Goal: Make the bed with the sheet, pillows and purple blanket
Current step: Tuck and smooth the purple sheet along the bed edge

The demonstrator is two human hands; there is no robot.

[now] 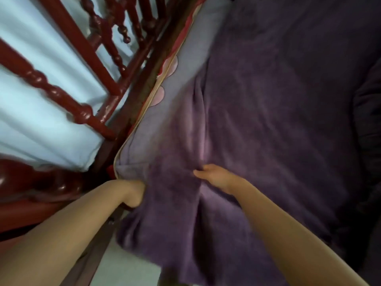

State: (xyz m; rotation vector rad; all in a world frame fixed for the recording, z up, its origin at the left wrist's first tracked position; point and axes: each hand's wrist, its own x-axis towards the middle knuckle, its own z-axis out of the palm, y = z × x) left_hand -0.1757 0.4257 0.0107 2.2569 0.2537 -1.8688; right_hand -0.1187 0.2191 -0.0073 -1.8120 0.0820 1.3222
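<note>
With the left hand (135,193) buried to the wrist, its grip impossible to tell, under the purple blanket (268,112) beside the red bed frame (82,114), and the right hand (216,176) flat, fingers straight, on the blanket farther from the frame, a hard tug risks bunching the spread blanket and exposing more sheet (181,83).

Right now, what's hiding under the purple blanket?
A lilac sheet with pink shapes peeks out along the purple blanket's left edge. The left hand is partly tucked under it, fingers hidden. The rest of the bed underneath is covered, so I can't see it.

Left hand (135,194) curled and half hidden, right hand (214,176) flat
</note>
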